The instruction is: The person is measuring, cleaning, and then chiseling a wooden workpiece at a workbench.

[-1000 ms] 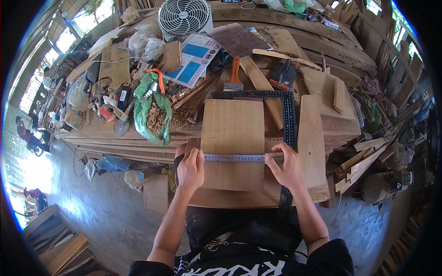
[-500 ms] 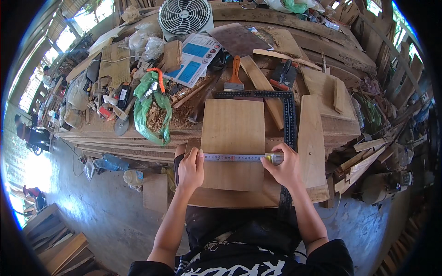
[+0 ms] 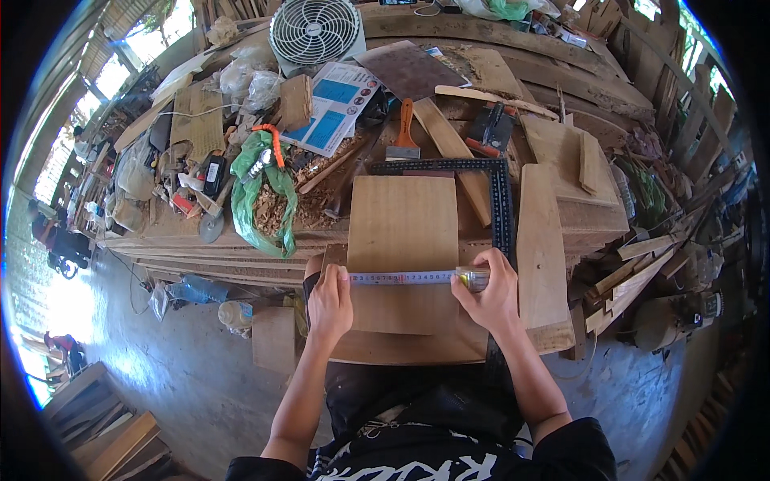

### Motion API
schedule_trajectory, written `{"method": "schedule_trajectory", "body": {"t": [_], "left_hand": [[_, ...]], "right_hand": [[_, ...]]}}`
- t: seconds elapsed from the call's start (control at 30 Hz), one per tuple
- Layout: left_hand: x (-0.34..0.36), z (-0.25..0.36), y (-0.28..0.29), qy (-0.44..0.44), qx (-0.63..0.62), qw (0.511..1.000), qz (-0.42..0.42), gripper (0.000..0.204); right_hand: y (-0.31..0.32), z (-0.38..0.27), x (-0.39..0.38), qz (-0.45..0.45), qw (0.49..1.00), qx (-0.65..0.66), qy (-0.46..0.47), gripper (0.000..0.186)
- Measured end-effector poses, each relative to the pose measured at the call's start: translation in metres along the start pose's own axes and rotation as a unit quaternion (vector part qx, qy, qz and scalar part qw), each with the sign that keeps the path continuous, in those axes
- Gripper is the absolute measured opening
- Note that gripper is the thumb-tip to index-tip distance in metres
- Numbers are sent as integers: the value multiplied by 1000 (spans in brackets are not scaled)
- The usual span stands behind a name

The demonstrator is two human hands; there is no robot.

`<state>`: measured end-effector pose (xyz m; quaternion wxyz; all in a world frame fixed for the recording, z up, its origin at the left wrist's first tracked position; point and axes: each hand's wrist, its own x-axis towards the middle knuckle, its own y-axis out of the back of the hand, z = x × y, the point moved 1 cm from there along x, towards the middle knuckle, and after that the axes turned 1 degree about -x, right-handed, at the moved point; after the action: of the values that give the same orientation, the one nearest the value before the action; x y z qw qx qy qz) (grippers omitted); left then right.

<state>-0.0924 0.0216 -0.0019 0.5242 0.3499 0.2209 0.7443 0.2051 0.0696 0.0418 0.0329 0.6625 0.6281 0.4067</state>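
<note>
A light rectangular wooden board (image 3: 403,220) lies in front of me on a larger piece of wood. Across its width stretches the blade of a tape measure (image 3: 401,278). My left hand (image 3: 330,303) pinches the blade's end at the board's left edge. The case of the tape sits in my right hand (image 3: 491,290), with the thumb on it at the board's right edge. A black carpenter's square (image 3: 503,208) runs behind the board and down its right side, passing under my right wrist. To the right of the square is a long pale plank (image 3: 542,248).
Beyond the board lie an orange-handled scraper (image 3: 405,132), a black-and-red tool (image 3: 490,131) and wood strips. A green plastic bag (image 3: 258,200) with shavings sits left, near a white-and-blue printed sheet (image 3: 333,104). A fan (image 3: 314,32) stands at the back. Scrap wood (image 3: 638,284) is piled right.
The view has shifted slightly. Both hands still hold the tape measure across the board, the blade in nearly the same place.
</note>
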Motion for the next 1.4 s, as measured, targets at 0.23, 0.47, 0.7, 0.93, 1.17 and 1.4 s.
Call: {"method": "schedule_trajectory", "body": {"t": [0.23, 0.47, 0.7, 0.93, 1.17, 1.4], "left_hand": [[-9, -4, 18, 35, -186, 963, 191, 51], [-11, 13, 21, -7, -165, 969, 184, 44], [-20, 83, -5, -119, -147, 981, -52, 41], [-21, 117, -27, -174, -155, 959, -164, 65], [-19, 95, -22, -129, -141, 971, -146, 43], [8, 60, -5, -66, -136, 988, 1, 29]], "right_hand": [[41, 17, 8, 102, 992, 11, -70, 36], [122, 92, 4, 231, 949, 77, -202, 24], [66, 53, -17, 149, 907, 294, -263, 39], [1, -21, -16, -135, 963, 217, -84, 50], [-9, -31, -5, -231, 944, 211, -107, 48], [-6, -23, 67, -235, 961, 144, -13, 39]]}}
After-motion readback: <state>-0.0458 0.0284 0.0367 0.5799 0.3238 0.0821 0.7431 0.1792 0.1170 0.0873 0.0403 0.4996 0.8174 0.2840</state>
